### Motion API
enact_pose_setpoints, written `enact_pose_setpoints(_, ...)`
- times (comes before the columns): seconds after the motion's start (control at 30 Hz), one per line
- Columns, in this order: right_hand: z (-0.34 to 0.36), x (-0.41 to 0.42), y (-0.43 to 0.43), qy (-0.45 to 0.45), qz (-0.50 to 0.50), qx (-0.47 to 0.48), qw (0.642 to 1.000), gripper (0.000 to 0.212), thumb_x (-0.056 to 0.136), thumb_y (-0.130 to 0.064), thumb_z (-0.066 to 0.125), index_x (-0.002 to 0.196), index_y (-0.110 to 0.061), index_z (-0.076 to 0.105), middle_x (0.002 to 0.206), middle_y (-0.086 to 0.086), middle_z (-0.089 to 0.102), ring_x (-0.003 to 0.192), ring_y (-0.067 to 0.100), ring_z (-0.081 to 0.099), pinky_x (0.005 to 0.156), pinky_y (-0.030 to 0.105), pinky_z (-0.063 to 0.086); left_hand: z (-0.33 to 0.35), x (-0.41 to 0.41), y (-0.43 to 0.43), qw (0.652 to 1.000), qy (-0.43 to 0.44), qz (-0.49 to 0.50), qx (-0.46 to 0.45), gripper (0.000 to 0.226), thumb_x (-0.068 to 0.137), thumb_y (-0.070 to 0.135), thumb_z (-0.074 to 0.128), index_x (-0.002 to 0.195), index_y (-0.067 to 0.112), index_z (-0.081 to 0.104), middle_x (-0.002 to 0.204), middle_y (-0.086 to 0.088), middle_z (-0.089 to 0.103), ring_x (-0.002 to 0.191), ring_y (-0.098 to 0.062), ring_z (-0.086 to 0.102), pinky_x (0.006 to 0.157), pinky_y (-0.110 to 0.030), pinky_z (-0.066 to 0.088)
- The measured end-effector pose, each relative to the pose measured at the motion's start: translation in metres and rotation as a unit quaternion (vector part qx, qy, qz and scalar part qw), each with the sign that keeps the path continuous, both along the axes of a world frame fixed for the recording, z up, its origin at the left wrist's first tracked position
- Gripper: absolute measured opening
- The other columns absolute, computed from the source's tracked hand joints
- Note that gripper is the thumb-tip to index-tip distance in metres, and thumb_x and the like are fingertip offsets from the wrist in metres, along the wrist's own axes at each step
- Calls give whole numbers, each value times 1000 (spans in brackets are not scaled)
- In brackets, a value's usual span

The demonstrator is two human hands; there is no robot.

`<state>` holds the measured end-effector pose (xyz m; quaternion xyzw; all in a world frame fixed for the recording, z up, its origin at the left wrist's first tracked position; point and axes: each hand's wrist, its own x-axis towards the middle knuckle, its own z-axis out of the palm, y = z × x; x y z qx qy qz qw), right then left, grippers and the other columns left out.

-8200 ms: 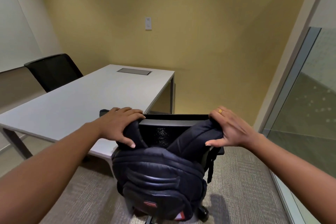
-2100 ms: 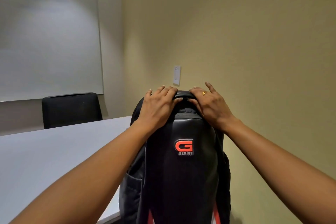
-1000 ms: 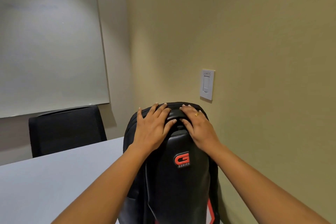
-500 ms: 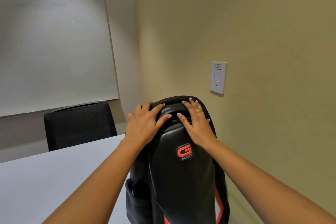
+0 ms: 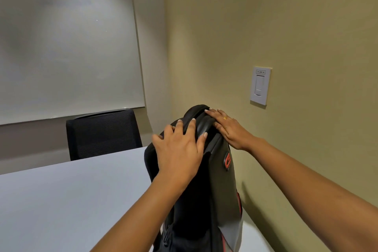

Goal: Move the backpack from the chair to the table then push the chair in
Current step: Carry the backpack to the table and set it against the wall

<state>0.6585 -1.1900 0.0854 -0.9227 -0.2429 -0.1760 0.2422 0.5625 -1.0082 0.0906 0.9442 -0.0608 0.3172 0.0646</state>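
The black backpack (image 5: 214, 194) with a red logo stands upright on the white table (image 5: 71, 200), near the table's right end and close to the yellow wall. My left hand (image 5: 180, 151) lies over its upper left side, with the fingers spread and curled onto the top handle. My right hand (image 5: 229, 129) presses flat on the top from the right. Both hands hold the pack upright. The chair the backpack came from is out of view.
Another black chair (image 5: 102, 133) stands at the table's far side under a whiteboard (image 5: 67, 47). A light switch (image 5: 260, 85) sits on the yellow wall just right of the backpack.
The backpack has turned so its logo side faces right. My left hand has slid down onto its side, while my right hand stays on top.
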Motion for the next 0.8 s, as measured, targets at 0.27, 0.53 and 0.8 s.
enact_pose_setpoints(0.27,-23,-45,7,-47,-113,169,978,43,98,-15,32,140,-7,27,148,13,31,136,21,27,109,22,14,30,26,5,974,131,-181,-20,50,96,44,27,143,30,21,152,1,28,140,-21,22,108,-51,26)
enact_pose_setpoints(0.53,-29,-115,73,23,-189,258,947,80,88,-56,38,145,-13,2,155,8,12,140,21,15,113,43,20,53,51,-7,931,248,-262,-58,46,98,30,32,143,20,26,152,-9,26,138,-26,25,111,-35,20)
enact_pose_setpoints(0.8,-20,-123,101,64,-239,180,952,122,62,-77,54,141,-19,-19,155,3,-14,142,20,-5,112,49,15,62,63,-9,908,333,-246,-69,47,97,32,35,143,26,25,152,-9,27,138,-29,26,113,-40,21)
